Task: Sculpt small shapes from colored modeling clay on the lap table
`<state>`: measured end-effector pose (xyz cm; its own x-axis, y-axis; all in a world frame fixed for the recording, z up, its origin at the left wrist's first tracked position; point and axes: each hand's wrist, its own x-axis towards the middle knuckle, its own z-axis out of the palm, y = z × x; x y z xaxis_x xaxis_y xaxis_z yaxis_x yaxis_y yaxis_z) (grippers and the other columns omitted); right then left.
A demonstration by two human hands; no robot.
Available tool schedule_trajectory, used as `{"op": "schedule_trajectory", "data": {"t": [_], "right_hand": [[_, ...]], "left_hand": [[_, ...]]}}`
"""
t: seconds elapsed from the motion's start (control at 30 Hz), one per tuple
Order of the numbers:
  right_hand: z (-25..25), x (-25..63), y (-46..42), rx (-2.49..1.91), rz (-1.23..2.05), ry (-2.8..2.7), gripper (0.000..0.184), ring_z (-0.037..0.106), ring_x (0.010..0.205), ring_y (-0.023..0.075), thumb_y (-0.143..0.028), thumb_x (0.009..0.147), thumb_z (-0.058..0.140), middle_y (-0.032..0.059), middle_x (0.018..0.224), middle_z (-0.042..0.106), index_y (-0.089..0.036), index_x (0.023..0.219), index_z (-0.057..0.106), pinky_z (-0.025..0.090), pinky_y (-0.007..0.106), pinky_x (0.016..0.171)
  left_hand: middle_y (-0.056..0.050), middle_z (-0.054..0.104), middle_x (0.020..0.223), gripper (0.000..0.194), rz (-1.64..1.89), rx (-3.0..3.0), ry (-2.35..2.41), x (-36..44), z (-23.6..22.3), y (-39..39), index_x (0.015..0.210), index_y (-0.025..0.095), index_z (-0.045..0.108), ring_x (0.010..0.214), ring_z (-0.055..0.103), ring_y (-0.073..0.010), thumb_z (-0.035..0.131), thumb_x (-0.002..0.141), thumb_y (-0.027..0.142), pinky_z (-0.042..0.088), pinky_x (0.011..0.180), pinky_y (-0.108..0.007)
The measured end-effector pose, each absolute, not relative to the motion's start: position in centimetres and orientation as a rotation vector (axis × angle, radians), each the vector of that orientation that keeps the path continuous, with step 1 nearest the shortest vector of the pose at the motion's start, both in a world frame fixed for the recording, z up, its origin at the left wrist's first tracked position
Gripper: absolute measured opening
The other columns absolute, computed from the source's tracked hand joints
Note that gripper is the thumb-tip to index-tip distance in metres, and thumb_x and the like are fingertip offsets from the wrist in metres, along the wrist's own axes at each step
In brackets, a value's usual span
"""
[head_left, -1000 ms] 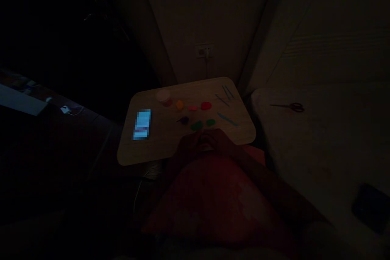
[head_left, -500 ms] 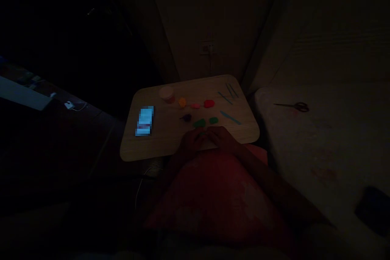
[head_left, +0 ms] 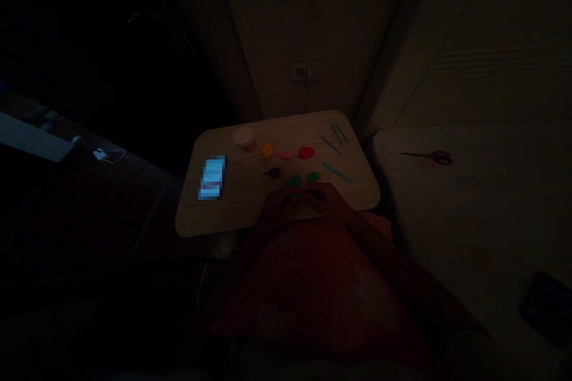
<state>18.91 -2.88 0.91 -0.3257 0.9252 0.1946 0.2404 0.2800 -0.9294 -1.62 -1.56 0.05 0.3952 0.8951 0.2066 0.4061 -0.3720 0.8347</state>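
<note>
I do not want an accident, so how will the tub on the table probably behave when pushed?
The tub stands upright and looks squat, so a low push will probably slide it across the table. Its rounded shape suggests it might roll if tipped over.

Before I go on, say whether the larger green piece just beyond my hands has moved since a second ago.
No: measured against the table, the larger green piece holds its place; the whole view shifted slightly.

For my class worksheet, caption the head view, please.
Left hand and right hand near green pieces on a dim table.
</note>
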Motion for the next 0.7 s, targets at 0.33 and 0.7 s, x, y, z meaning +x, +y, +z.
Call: {"op": "schedule_trajectory", "data": {"t": [0.33, 0.7], "right_hand": [[1.1, 19.2, -3.2, -1.073, 1.168, -1.715, 0.028, 0.055, 0.057, 0.0122, -0.035, 0.096, 0.058, -0.0008, 0.062, 0.063, -0.019, 0.077, 0.070, 0.040, 0.024, 0.058], [0.2, 19.3, -2.6, -1.172, 1.015, -1.627, 0.033, 0.053, 0.062, 0.0138, -0.041, 0.097, 0.057, 0.0002, 0.066, 0.062, -0.018, 0.076, 0.069, 0.038, 0.025, 0.059]], "left_hand": [[-0.001, 0.071, 0.067, 0.031, 0.831, 1.956, 1.101, -1.8, 0.7, -1.6, 0.075, 0.016, 0.075, 0.064, 0.061, -0.0147, 0.062, 0.094, 0.037, 0.046, 0.063, -0.024], [-0.009, 0.075, 0.114, 0.036, 0.955, 1.811, 1.081, -1.8, 0.5, -1.6, 0.124, 0.019, 0.068, 0.094, 0.070, -0.0202, 0.067, 0.091, 0.034, 0.055, 0.080, -0.029]]}}
